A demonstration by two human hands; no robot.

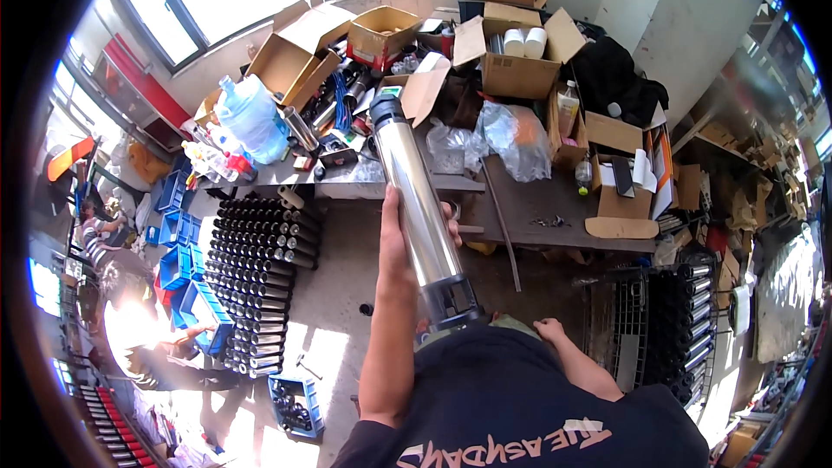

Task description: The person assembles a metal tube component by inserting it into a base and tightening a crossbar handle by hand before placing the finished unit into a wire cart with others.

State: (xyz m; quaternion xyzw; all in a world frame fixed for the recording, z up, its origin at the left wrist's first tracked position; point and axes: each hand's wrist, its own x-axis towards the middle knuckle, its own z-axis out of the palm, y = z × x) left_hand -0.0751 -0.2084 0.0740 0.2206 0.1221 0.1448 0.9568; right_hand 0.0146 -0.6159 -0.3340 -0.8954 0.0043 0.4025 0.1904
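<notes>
Raised in front of me, a shiny metal cylinder (414, 186) leans with its top to the left. It has a black cap (386, 111) at the upper end and a black slotted fitting (449, 299) at the lower end, close to my chest. My left hand (395, 238) is closed around the cylinder from behind; its fingertips show at the right side. Low beside my lap, my right hand (548, 329) is apart from the cylinder, fingers curled. What it holds, if anything, cannot be made out.
A workbench (572, 230) carries cardboard boxes (520, 74), a plastic bag (513, 140) and a blue water jug (251, 119). Rows of black-ended cylinders (256, 286) stand left; a rack (641, 321) of more stands right. A co-worker (139, 329) sits by blue bins (204, 316).
</notes>
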